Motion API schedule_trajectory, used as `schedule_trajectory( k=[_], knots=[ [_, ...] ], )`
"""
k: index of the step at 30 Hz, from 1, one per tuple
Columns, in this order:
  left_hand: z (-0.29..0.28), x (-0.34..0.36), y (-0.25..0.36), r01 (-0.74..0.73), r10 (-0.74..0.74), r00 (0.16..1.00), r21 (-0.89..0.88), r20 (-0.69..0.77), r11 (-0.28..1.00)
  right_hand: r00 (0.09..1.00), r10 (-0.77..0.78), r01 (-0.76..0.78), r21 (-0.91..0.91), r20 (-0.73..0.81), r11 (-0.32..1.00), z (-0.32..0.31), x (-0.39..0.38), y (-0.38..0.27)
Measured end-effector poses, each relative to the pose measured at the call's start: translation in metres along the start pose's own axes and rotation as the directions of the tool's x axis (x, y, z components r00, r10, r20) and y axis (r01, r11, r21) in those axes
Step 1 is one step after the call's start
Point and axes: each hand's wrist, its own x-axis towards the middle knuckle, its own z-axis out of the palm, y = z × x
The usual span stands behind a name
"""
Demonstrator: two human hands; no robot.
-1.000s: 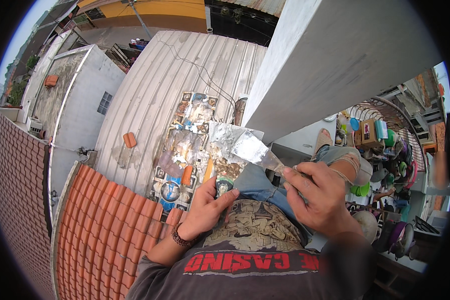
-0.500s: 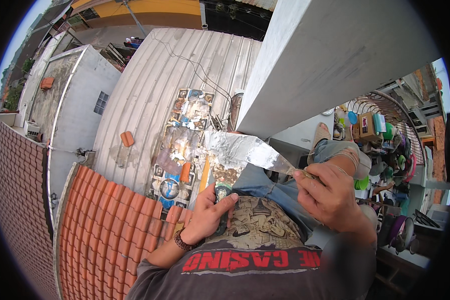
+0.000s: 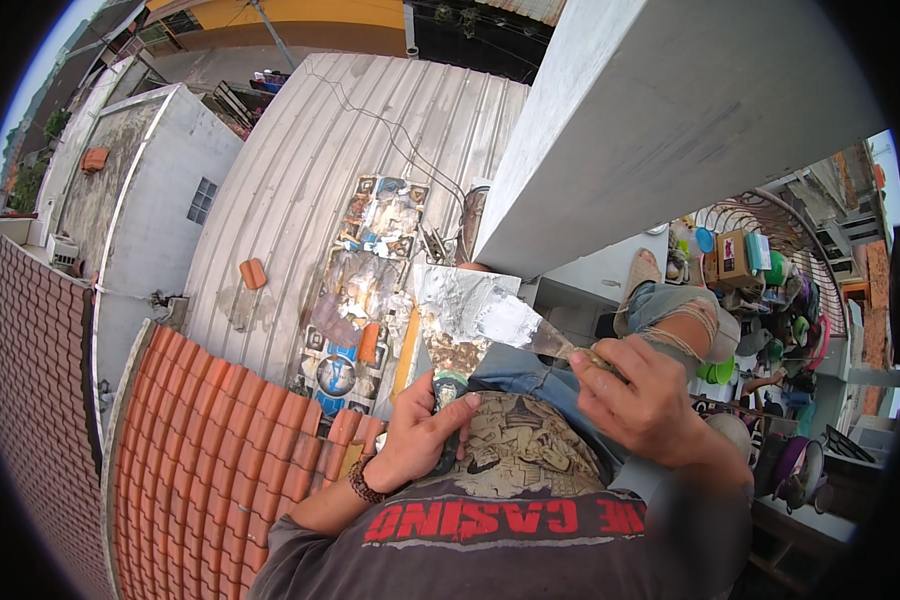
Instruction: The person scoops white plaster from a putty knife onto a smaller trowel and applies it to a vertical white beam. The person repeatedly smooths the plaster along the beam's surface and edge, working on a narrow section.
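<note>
My left hand point(image 3: 422, 430) grips the dark green-and-black handle of a wide putty knife point(image 3: 444, 350), held upright in front of my belly, its broad blade smeared with white putty above dirty brown patches. My right hand point(image 3: 630, 390) is closed on the handle of a narrower putty knife point(image 3: 522, 332); its blade, coated with white putty, lies over the wide blade. Beneath them are my jeans-clad legs, and behind the wide knife lies a stained, patterned sheet point(image 3: 380, 220).
A white concrete column point(image 3: 650, 110) rises at upper right, beside my sandaled foot point(image 3: 638, 280). Below lie a corrugated metal roof point(image 3: 260, 180), orange roof tiles point(image 3: 200, 430) and a loose tile point(image 3: 252, 273). At right are cluttered basins, boxes point(image 3: 733, 255) and a curved railing.
Over the last second both knives have dropped slightly; my right hand moved right, then back a little left, sliding the narrow blade across the wide one.
</note>
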Motion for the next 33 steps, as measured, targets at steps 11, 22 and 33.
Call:
schedule_trajectory(
  k=[11, 22, 33],
  knots=[
    [0.002, 0.002, -0.002, -0.002, 0.002, 1.000, 0.006, -0.012, 1.000, 0.992, 0.021, -0.017, 0.035, -0.126, 0.999, -0.020, 0.008, 0.000],
    [0.006, -0.001, -0.002, 0.018, -0.013, 0.998, 0.075, -0.058, 0.997, 1.000, 0.007, -0.007, 0.014, 0.006, 1.000, -0.027, 0.008, -0.011],
    [0.006, 0.001, 0.000, 0.012, -0.009, 0.999, 0.066, -0.053, 0.998, 0.996, -0.034, 0.033, -0.016, -0.084, 0.999, -0.018, 0.012, -0.012]
  ],
)
